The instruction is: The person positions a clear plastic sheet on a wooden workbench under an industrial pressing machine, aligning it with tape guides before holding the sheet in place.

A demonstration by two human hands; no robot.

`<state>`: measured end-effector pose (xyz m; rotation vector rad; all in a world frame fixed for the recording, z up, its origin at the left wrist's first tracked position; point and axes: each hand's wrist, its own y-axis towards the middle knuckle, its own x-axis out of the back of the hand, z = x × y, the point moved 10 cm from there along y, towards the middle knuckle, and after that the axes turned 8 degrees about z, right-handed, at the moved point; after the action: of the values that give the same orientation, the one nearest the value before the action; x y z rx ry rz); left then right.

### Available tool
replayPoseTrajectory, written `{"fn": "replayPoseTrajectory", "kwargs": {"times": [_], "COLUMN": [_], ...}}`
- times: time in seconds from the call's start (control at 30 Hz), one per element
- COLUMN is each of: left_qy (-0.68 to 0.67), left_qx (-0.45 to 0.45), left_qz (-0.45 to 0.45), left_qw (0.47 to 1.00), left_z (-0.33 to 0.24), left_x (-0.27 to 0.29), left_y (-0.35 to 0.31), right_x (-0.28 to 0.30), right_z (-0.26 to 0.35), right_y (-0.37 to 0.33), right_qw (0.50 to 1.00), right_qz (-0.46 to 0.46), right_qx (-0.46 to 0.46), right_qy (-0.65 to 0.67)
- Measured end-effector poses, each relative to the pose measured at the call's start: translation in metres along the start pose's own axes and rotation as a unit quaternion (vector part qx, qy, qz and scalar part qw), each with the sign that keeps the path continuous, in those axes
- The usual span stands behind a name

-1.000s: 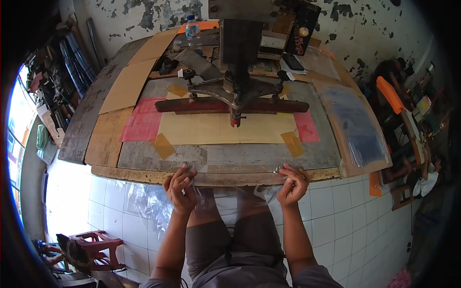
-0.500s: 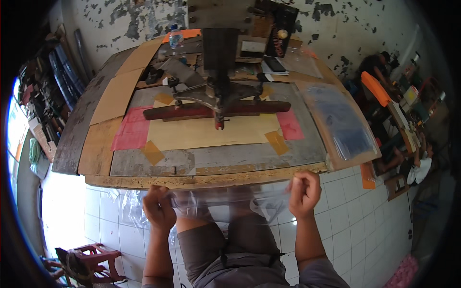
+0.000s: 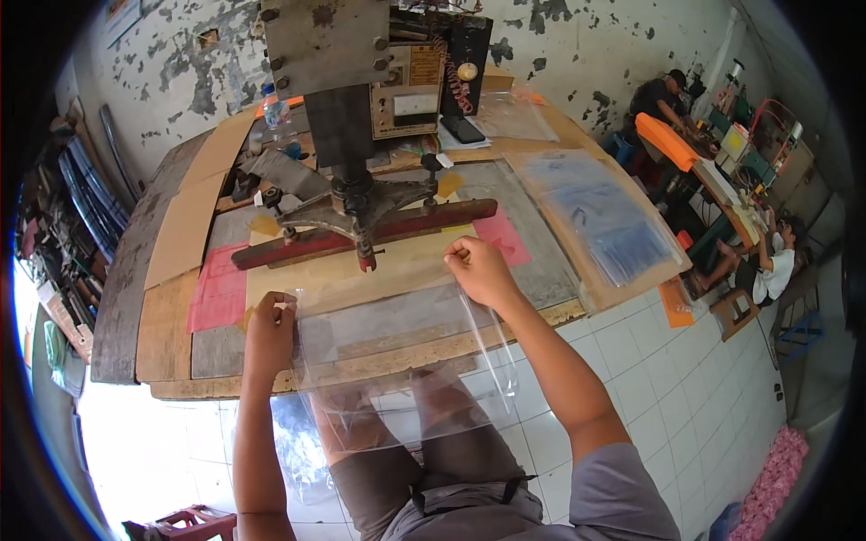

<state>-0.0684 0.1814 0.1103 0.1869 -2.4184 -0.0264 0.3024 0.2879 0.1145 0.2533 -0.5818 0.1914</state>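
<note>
The person's left hand [image 3: 271, 329] and right hand [image 3: 480, 270] hold a clear plastic sheet [image 3: 397, 338] between them, thumb and fingers pinched close together at its two upper corners. The sheet stretches over the near edge of the workbench [image 3: 207, 388] and droops toward the thighs, which show through it — its right side is folded into bright creases. Just beyond its upper edge lies a yellow sheet [image 3: 406, 250], with a pink piece [image 3: 215, 287] at its left end and another pink piece [image 3: 505, 239] at its right. Above the yellow sheet runs the press's long red bar [image 3: 302, 250]; whether the two touch, I cannot tell. To the right, bluish clear plastic sheets [image 3: 600, 221] lie on a brown board — well apart from both hands.
</note>
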Motion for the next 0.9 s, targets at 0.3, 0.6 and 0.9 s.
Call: {"fn": "replayPoseTrajectory", "kwargs": {"times": [0.3,0.6,0.9], "left_qy": [-0.057,-0.026,0.021], "left_qx": [0.01,0.026,0.024], "left_qz": [-0.025,-0.004,-0.015], "left_qw": [0.998,0.999,0.999], "left_z": [0.007,0.006,0.002], "left_x": [0.011,0.008,0.009], "left_y": [0.043,0.046,0.043], "right_x": [-0.014,-0.004,-0.011], "right_z": [-0.004,0.028,0.031], "right_y": [0.034,0.021,0.023], "right_qw": [0.992,0.974,0.974], "right_qz": [-0.008,-0.088,-0.054], "right_qx": [-0.004,0.038,0.052], "right_qy": [-0.122,-0.208,-0.215]}}
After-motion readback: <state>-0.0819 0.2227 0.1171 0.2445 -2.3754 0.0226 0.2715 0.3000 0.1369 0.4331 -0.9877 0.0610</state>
